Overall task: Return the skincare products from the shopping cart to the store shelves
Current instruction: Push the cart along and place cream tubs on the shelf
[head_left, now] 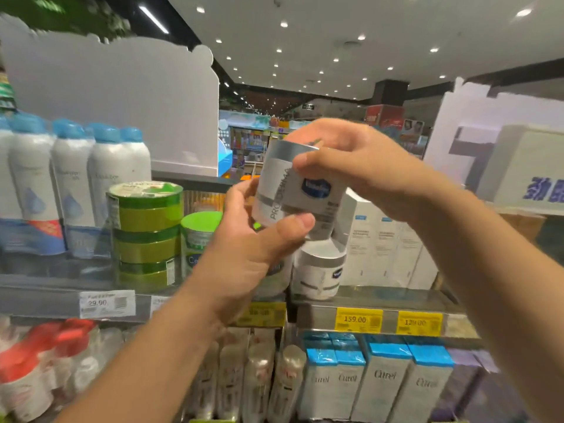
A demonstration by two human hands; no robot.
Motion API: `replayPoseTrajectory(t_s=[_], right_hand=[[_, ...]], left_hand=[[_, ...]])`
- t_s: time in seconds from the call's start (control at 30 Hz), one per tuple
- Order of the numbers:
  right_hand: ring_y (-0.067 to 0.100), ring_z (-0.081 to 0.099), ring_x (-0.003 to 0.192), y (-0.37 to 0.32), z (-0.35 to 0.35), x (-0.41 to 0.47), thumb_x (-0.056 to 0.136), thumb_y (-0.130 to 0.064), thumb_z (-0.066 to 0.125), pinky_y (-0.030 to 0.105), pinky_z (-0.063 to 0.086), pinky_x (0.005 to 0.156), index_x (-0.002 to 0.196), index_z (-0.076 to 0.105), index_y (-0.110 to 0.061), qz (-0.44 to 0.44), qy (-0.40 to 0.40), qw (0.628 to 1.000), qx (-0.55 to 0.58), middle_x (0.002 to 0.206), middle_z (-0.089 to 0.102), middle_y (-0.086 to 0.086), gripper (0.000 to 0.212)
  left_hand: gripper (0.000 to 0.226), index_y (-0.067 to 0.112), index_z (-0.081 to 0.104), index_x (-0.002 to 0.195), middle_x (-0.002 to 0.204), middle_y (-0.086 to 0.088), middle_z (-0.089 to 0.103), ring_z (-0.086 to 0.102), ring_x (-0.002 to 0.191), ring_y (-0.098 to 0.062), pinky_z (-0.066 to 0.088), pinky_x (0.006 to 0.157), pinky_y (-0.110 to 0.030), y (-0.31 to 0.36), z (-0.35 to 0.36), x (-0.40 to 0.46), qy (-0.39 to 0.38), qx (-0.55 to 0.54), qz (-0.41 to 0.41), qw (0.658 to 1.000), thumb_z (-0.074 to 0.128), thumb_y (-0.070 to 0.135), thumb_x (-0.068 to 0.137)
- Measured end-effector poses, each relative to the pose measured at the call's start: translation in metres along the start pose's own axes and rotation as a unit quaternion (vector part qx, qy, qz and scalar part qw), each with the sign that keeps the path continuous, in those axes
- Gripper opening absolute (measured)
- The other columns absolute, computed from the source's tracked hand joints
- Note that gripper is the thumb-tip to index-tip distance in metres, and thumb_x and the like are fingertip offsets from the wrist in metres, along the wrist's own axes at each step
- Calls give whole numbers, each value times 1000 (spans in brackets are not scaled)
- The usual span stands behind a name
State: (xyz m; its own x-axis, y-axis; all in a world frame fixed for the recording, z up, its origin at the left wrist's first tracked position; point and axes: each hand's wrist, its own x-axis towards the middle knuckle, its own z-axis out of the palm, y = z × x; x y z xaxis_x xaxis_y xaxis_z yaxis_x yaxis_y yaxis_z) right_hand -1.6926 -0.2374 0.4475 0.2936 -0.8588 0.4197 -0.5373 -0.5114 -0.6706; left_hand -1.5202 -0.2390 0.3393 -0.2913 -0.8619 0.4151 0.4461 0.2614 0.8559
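A white jar with a silver lid and a blue logo (297, 190) is held up in front of the upper shelf (323, 296), tilted to the right. My left hand (259, 239) grips its lower end from below, thumb across the front. My right hand (351, 166) grips its lid end from above. Directly beneath it, a matching white jar (319, 271) stands on the shelf.
Green jars (146, 233) are stacked at left, beside blue-capped spray cans (70, 184). White boxes (384, 248) stand at right of the jar. The lower shelf holds blue-topped Curel boxes (378, 383), slim bottles and red-capped bottles (39, 370). Yellow price tags (358, 319) line the shelf edge.
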Motion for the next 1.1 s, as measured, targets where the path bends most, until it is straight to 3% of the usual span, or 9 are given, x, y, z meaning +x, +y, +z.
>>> replayPoseTrajectory(t_s=[0.13, 0.2, 0.3, 0.37, 0.43, 0.5, 0.6, 0.73, 1.1], right_hand=[[30, 72, 91, -5, -20, 29, 59, -54, 79, 55, 57, 84, 112, 72, -32, -4, -16, 996, -93, 97, 73, 9, 57], [22, 72, 86, -2, -29, 43, 61, -50, 82, 46, 57, 82, 115, 70, -32, -2, -35, 992, -121, 95, 73, 4, 58], [22, 72, 92, 10, -43, 62, 78, -33, 85, 51, 58, 92, 121, 66, -30, 11, -57, 982, -181, 106, 74, 9, 47], [25, 71, 96, 20, -46, 73, 78, -37, 85, 51, 56, 94, 120, 66, -32, 17, -60, 972, -226, 110, 72, 10, 47], [22, 68, 98, 30, -46, 82, 71, -44, 87, 46, 55, 91, 116, 65, -34, 27, -70, 962, -264, 112, 70, 9, 52], [22, 67, 102, 42, -44, 89, 64, -52, 89, 42, 56, 92, 113, 64, -34, 46, -91, 950, -294, 113, 70, 3, 57], [20, 67, 104, 61, -43, 98, 58, -55, 90, 40, 57, 90, 112, 62, -32, 76, -131, 942, -300, 112, 68, -4, 65], [29, 66, 107, 85, -43, 108, 77, -34, 89, 47, 57, 93, 117, 59, -23, 76, -153, 938, -302, 115, 68, 5, 52], [27, 67, 106, 114, -47, 114, 77, -35, 89, 49, 56, 96, 116, 59, -26, 84, -168, 936, -297, 115, 69, 5, 50]], left_hand=[[82, 25, 52, 133, 110, 9, 76, 73, 99, -5, 60, 87, -30, 41, -11, 36, -24, 275, -19, 961, 93, 30, 62], [71, 22, 55, 127, 105, 7, 77, 74, 94, -6, 62, 84, -29, 48, -11, 59, -44, 308, -18, 950, 93, 17, 67], [56, 22, 63, 110, 98, 4, 79, 75, 97, -14, 60, 94, -43, 45, -11, 93, -59, 349, -19, 935, 95, 14, 65], [35, 18, 70, 97, 98, 0, 80, 75, 101, -22, 58, 97, -47, 40, -10, 111, -80, 372, -31, 924, 92, 12, 71], [23, 14, 73, 92, 91, 1, 78, 74, 89, -24, 60, 86, -39, 35, -10, 129, -107, 396, -62, 910, 89, 13, 75], [25, 15, 72, 95, 87, 1, 71, 65, 80, -19, 53, 75, -31, 31, -14, 144, -125, 415, -103, 895, 89, 16, 76], [49, 17, 66, 116, 104, -1, 75, 72, 97, -15, 59, 85, -32, 22, -20, 164, -124, 464, -129, 868, 91, 24, 74], [47, 17, 69, 115, 105, -4, 76, 73, 101, -18, 60, 90, -36, 13, -21, 182, -127, 487, -132, 854, 91, 26, 74], [34, 21, 72, 114, 106, 0, 73, 71, 96, -13, 63, 81, -32, -6, -14, 193, -133, 536, -133, 823, 83, 35, 85]])
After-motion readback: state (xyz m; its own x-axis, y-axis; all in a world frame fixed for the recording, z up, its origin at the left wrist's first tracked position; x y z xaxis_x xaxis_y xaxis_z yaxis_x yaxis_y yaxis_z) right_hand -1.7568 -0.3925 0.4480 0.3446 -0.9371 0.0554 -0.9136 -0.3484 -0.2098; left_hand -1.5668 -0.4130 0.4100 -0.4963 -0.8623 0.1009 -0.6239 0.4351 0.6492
